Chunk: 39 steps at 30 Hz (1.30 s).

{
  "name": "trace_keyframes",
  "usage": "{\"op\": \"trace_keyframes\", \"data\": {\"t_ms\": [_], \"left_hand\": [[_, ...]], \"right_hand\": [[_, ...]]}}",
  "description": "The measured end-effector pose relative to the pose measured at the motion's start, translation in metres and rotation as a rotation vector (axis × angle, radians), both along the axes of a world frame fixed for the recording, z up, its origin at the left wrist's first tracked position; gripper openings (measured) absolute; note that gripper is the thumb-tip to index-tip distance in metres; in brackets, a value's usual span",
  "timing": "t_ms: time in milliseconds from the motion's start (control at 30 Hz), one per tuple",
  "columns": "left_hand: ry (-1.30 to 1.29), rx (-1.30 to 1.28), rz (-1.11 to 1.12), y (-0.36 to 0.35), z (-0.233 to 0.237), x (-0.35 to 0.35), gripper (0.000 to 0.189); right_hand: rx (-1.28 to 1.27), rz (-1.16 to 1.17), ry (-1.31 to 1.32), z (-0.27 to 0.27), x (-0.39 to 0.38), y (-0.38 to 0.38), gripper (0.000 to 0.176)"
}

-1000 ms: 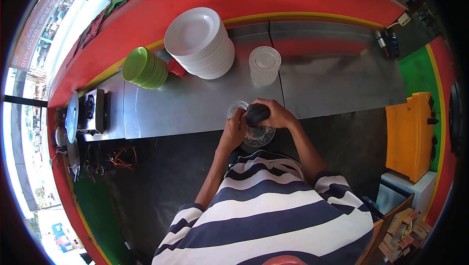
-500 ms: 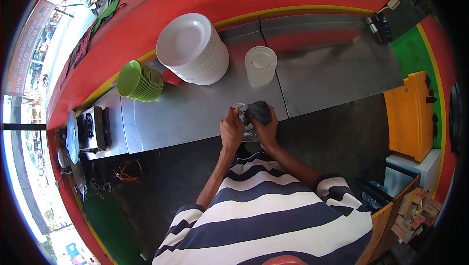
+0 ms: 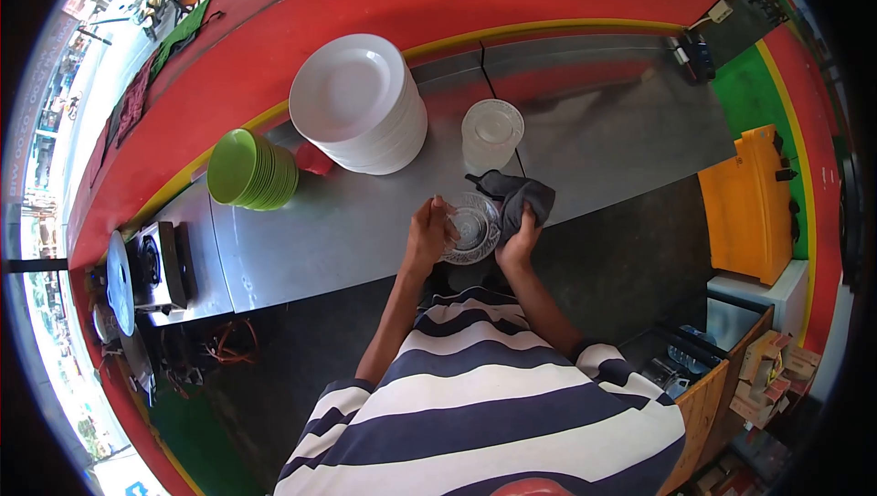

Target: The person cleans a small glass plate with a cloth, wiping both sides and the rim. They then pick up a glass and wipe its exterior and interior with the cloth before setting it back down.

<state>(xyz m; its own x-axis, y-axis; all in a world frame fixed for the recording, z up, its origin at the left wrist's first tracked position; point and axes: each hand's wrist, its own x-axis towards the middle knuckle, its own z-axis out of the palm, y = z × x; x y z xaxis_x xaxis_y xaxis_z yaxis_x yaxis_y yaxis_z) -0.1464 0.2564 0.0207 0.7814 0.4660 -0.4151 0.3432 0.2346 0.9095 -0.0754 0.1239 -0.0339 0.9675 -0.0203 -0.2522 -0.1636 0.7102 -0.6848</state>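
Note:
Gripped at its left rim by my left hand is a clear patterned glass bowl, its round face turned up toward me. A dark grey cloth is bunched in my right hand, against the bowl's right rim. Both hands are at the counter's near edge, close to my body. Just beyond them a stack of clear glass dishes stands on the steel counter. My right fingers are partly hidden by the cloth.
Left of the glass stack are a tall pile of white plates, a red object and a stack of green bowls. A stove sits at the far left. An orange box stands right, above a wooden crate.
The glass bowl has turned from edge-on to face up. My right hand has moved right with the cloth, which now hangs more spread out. The view has shifted slightly.

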Motion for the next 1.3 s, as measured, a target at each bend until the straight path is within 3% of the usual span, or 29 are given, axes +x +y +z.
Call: {"op": "trace_keyframes", "data": {"t_ms": [67, 100, 167, 233, 333, 433, 533, 633, 733, 833, 933, 1033, 1133, 1233, 1300], "left_hand": [[0.024, -0.114, -0.155, 0.012, 0.001, -0.001, 0.043], [0.016, -0.164, -0.242, 0.017, 0.002, -0.001, 0.046], [0.011, -0.320, -0.342, 0.023, 0.003, 0.004, 0.046], [0.021, -0.532, -0.364, 0.022, 0.016, 0.015, 0.041], [0.064, -0.694, -0.362, 0.022, 0.036, 0.021, 0.064], [-0.181, -0.548, -0.299, 0.006, 0.028, 0.021, 0.059], [-0.407, 0.057, -0.463, 0.007, 0.023, 0.026, 0.047], [-0.429, 0.148, -0.560, 0.017, 0.013, 0.025, 0.037], [-0.533, 0.113, -0.463, 0.016, 0.013, 0.029, 0.035], [-0.446, 0.091, -0.557, 0.026, 0.001, 0.035, 0.030], [-0.525, -0.182, -0.509, 0.022, 0.010, 0.031, 0.025], [-0.535, 0.070, -0.812, 0.040, 0.022, 0.026, 0.027], [-0.484, 0.117, -0.817, 0.048, 0.019, 0.021, 0.027], [-0.564, -0.050, -0.684, 0.054, 0.009, 0.020, 0.030], [-0.490, -0.022, -0.699, 0.067, 0.016, 0.017, 0.030]], "right_hand": [[-0.084, 0.001, -0.302, -0.027, 0.000, -0.008, 0.016], [-0.451, 0.088, -0.542, -0.022, 0.002, -0.015, 0.024], [-0.394, 0.152, -0.723, -0.015, 0.010, -0.012, 0.034], [-0.293, 0.159, -0.731, 0.001, 0.012, -0.006, 0.051], [-0.057, -0.133, 0.015, 0.015, 0.016, 0.009, 0.047], [0.030, -0.271, 0.280, 0.070, 0.026, 0.022, 0.045], [0.055, -0.183, 0.112, 0.023, 0.024, 0.001, 0.046], [-0.043, -0.309, 0.138, 0.040, 0.012, 0.011, 0.050], [-0.115, -0.430, 0.226, 0.046, 0.010, 0.016, 0.049], [-0.299, -0.606, 0.109, 0.045, 0.013, 0.018, 0.044], [-0.364, -0.634, 0.114, 0.056, 0.010, 0.020, 0.041], [-0.441, -0.653, 0.098, 0.052, 0.014, 0.023, 0.040], [-0.482, -0.606, -0.004, 0.057, 0.011, 0.031, 0.033], [-0.784, -0.471, -0.203, 0.076, -0.001, 0.045, 0.029], [-0.893, -0.334, -0.289, 0.077, -0.010, 0.054, 0.032]]}}
